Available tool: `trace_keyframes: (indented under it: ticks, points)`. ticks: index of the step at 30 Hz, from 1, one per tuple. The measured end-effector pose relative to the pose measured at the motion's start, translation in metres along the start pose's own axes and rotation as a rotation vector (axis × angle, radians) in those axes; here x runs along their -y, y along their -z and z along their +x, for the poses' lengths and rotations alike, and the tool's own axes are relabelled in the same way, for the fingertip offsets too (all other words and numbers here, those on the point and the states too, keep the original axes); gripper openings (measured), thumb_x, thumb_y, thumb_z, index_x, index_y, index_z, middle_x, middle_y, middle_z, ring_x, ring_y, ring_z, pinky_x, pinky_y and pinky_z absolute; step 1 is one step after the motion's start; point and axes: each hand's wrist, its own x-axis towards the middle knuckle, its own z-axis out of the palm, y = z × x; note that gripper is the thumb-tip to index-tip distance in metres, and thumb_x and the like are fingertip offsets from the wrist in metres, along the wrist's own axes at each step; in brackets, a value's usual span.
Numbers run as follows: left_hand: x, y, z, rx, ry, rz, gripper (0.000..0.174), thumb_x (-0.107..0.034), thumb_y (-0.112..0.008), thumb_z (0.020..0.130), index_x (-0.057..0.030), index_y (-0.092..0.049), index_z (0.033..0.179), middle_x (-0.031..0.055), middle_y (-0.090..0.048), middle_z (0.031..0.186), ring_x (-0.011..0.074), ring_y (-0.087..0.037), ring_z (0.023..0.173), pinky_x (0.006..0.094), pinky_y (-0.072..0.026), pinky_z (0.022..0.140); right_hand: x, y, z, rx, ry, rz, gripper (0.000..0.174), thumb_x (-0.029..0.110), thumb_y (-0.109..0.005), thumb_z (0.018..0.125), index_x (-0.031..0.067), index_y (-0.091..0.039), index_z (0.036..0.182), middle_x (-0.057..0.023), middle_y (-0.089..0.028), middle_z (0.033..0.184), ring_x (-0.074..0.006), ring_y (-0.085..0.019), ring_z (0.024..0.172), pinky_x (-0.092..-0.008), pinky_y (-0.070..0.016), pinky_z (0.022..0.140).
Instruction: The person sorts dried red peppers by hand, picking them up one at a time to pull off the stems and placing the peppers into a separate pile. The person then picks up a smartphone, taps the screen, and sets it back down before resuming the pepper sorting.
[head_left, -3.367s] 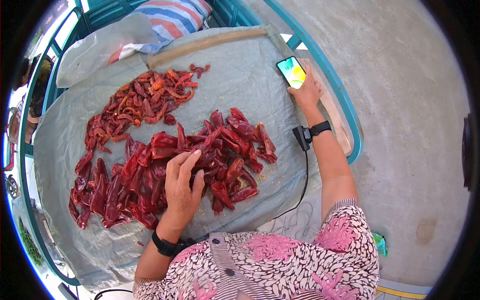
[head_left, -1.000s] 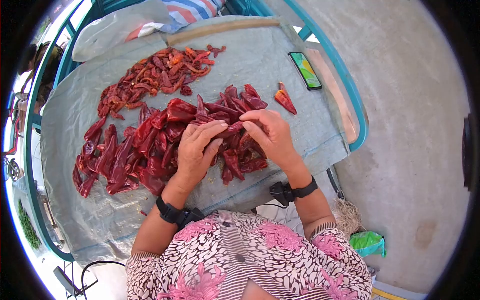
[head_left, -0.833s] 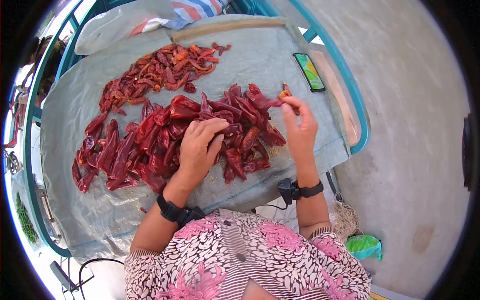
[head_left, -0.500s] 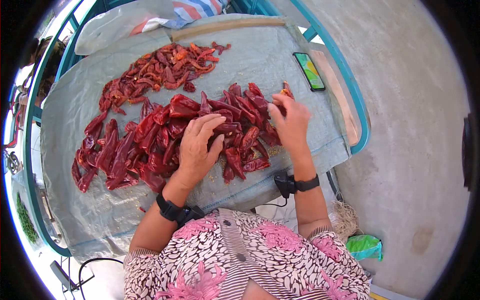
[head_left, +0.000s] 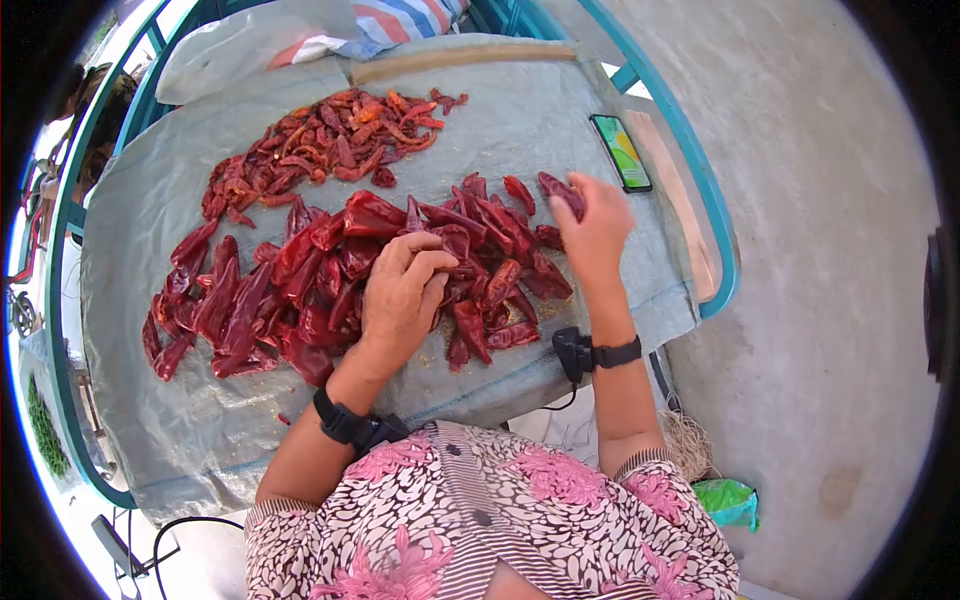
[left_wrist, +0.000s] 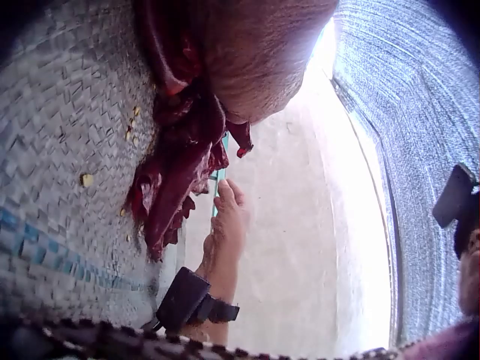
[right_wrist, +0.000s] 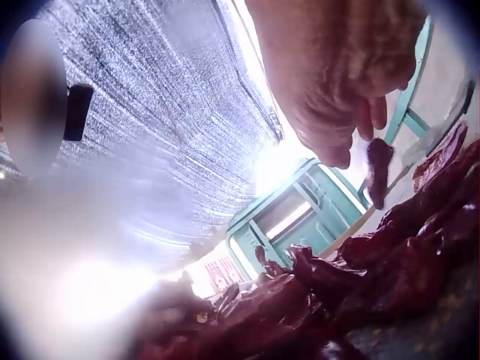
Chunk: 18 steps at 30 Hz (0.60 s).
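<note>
A large heap of glossy dark red peppers (head_left: 240, 310) lies across the cloth. My left hand (head_left: 400, 300) rests on its right part, fingers bent loosely over the peppers; in the left wrist view peppers (left_wrist: 176, 180) lie beside and below that hand (left_wrist: 259, 52). Right of the heap, my right hand (head_left: 598, 235) pinches a dark red pepper (head_left: 562, 194) between thumb and fingers. The right wrist view has this pepper (right_wrist: 379, 172) hanging at the fingertips of the right hand (right_wrist: 345, 82), above the heap (right_wrist: 300, 307).
Smaller, wrinkled red-orange peppers (head_left: 320, 140) form a second pile behind the heap. A lit phone (head_left: 622, 153) lies at the right edge of the cloth (head_left: 500, 100). A teal rail (head_left: 690, 150) borders the surface, with a striped sack (head_left: 400, 25) at the back.
The phone was let go on the cloth. My right hand moved from it to the heap, then to the heap's right side, where it now holds a pepper. My left hand has stayed on the heap.
</note>
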Motion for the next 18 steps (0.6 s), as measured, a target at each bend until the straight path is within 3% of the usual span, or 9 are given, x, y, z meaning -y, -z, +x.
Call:
trace_keyframes:
  ticks: [5,9,15,16,18]
  points:
    - [0.001,0.002,0.001,0.021,-0.022,-0.007,0.027,0.005,-0.069,0.086,-0.0078,-0.065,0.109,0.0092,-0.066,0.127,0.0325,-0.060,0.110,0.0412,-0.0484,0.095,0.006,-0.032,0.001,0.198,0.161,-0.096,0.034,0.030,-0.075,0.087,0.0155,-0.072,0.118,-0.0064,-0.074,0.104,-0.0273,-0.062,0.110,-0.0531,-0.0289,0.113]
    - [0.001,0.004,0.001,0.035,-0.011,-0.030,0.025,0.003,-0.068,0.087,-0.0079,-0.065,0.109,0.0090,-0.067,0.125,0.0326,-0.060,0.110,0.0413,-0.0478,0.096,0.009,-0.031,0.007,0.402,-0.005,0.001,0.034,0.029,-0.075,0.087,0.0156,-0.072,0.118,-0.0019,-0.075,0.098,-0.0276,-0.061,0.111,-0.0545,-0.0287,0.113]
    - [0.002,0.003,0.001,0.040,0.007,-0.012,0.025,0.003,-0.067,0.087,-0.0077,-0.066,0.109,0.0094,-0.067,0.124,0.0327,-0.061,0.111,0.0411,-0.0479,0.097,-0.009,-0.021,0.011,-0.008,0.008,-0.146,0.029,0.026,-0.074,0.087,0.0183,-0.073,0.115,-0.0012,-0.073,0.095,-0.0284,-0.061,0.111,-0.0522,-0.0312,0.111]
    - [0.002,0.002,0.001,0.039,0.007,-0.007,0.025,0.002,-0.067,0.087,-0.0077,-0.066,0.110,0.0094,-0.067,0.124,0.0328,-0.061,0.111,0.0410,-0.0480,0.097,-0.010,-0.016,0.012,-0.024,-0.017,-0.125,0.031,0.026,-0.074,0.087,0.0181,-0.072,0.117,-0.0012,-0.073,0.101,-0.0272,-0.062,0.111,-0.0502,-0.0321,0.110]
    - [0.001,0.002,0.001,0.040,0.008,0.000,0.026,0.003,-0.068,0.086,-0.0077,-0.066,0.110,0.0094,-0.067,0.124,0.0327,-0.061,0.111,0.0406,-0.0483,0.097,-0.006,-0.008,0.009,0.184,-0.081,0.016,0.032,0.026,-0.075,0.087,0.0175,-0.072,0.118,-0.0009,-0.074,0.101,-0.0257,-0.063,0.108,-0.0492,-0.0325,0.110]
